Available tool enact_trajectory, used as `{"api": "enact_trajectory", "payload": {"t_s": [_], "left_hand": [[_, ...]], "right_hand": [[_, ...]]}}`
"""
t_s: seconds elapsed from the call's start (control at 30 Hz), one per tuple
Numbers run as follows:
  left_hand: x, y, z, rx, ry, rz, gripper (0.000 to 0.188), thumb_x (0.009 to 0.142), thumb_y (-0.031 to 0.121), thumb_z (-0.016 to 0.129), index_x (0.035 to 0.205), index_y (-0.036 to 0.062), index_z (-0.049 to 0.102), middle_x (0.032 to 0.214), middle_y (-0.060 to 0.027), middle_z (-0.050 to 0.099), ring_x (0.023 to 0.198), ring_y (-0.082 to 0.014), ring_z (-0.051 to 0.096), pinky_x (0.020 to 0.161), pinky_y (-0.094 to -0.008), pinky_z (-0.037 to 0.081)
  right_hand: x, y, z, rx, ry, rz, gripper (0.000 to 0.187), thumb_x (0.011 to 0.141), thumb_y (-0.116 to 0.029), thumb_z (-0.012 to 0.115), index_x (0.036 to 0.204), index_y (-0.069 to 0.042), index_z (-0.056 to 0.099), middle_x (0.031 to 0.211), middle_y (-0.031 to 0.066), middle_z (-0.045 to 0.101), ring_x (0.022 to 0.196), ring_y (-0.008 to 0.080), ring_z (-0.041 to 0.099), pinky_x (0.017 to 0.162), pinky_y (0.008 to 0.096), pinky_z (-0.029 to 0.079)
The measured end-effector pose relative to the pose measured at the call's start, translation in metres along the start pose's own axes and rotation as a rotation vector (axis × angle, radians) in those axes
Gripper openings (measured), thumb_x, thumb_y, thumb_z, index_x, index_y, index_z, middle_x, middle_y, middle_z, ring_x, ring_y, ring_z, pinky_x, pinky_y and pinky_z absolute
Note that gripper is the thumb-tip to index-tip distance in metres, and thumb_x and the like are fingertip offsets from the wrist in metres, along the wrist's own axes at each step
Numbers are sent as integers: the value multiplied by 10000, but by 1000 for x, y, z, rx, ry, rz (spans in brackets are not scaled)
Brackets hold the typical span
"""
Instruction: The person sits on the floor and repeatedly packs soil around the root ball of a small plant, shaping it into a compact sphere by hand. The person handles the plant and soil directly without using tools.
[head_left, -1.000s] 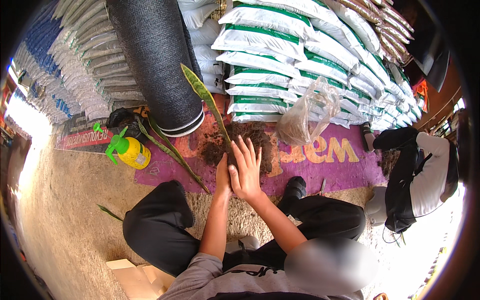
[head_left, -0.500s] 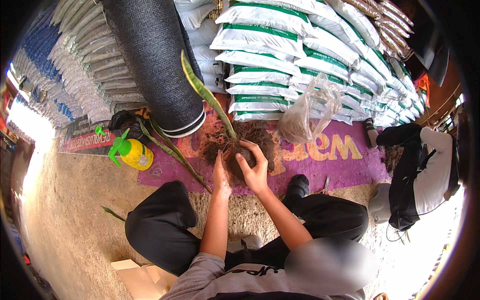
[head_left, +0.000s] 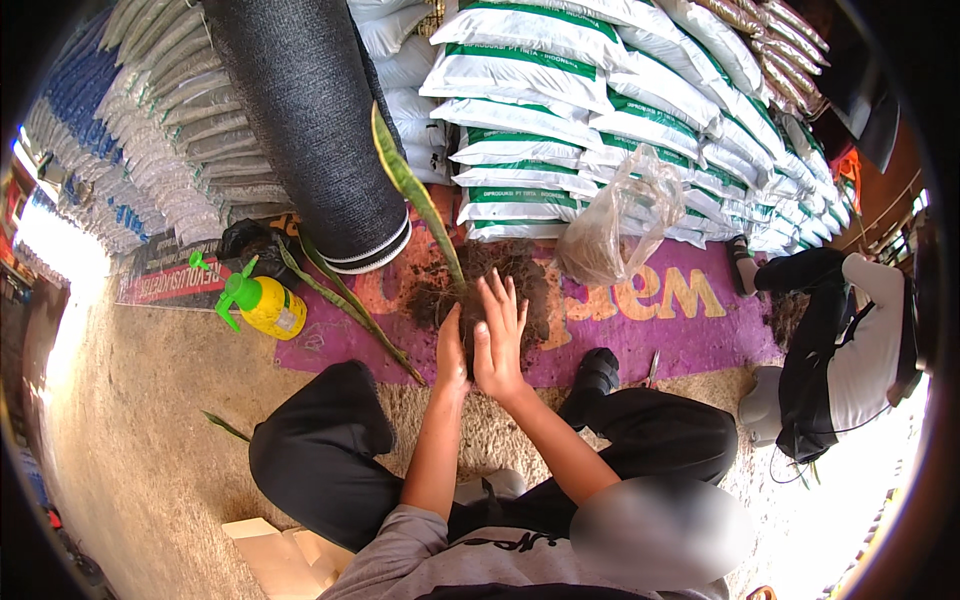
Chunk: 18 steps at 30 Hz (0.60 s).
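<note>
A snake plant leaf, green with yellow edges, stands tilted to the left in front of me. Its base enters a dark root ball, pressed between my two palms. My left hand cups the ball's left side, with part of its fingers hidden. Against the other side lies my right hand, its fingers stretched upward and slightly apart. Loose dark soil with fine roots is spread on the purple banner just beyond my hands.
Left of the soil lie more snake plant leaves and a yellow spray bottle. A black mesh roll leans close behind. A clear plastic bag stands at right, before stacked white sacks. Scissors lie near my foot; another person sits at right.
My right hand has turned, its fingers going from curled over the root ball to stretched out alongside it. The root ball and leaf base have shifted slightly left.
</note>
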<state>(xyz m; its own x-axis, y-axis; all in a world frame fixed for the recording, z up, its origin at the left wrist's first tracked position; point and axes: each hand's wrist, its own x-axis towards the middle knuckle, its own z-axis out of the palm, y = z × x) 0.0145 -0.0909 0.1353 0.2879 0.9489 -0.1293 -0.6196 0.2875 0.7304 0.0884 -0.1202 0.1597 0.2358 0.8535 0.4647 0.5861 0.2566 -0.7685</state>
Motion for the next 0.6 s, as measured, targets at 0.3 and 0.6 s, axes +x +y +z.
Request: {"api": "enact_trajectory", "payload": {"t_s": [0.3, 0.6], "left_hand": [[12, 10, -13, -208, 268, -69, 404, 951, 348, 384, 1149, 29, 534, 1095, -76, 602, 975, -199, 593, 861, -353, 470], [7, 13, -13, -169, 361, 0, 356, 950, 342, 400, 1086, 45, 542, 1042, -64, 612, 918, -194, 612, 800, -343, 499]], "right_hand": [[7, 10, -14, 329, -101, -36, 714, 824, -275, 632, 1395, -18, 289, 1457, 190, 251, 1373, 315, 184, 1107, 406, 135], [-6, 22, -2, 146, -361, 20, 758, 748, -358, 715, 1394, -187, 359, 1453, 64, 323, 1363, 328, 218, 1064, 599, 54]]}}
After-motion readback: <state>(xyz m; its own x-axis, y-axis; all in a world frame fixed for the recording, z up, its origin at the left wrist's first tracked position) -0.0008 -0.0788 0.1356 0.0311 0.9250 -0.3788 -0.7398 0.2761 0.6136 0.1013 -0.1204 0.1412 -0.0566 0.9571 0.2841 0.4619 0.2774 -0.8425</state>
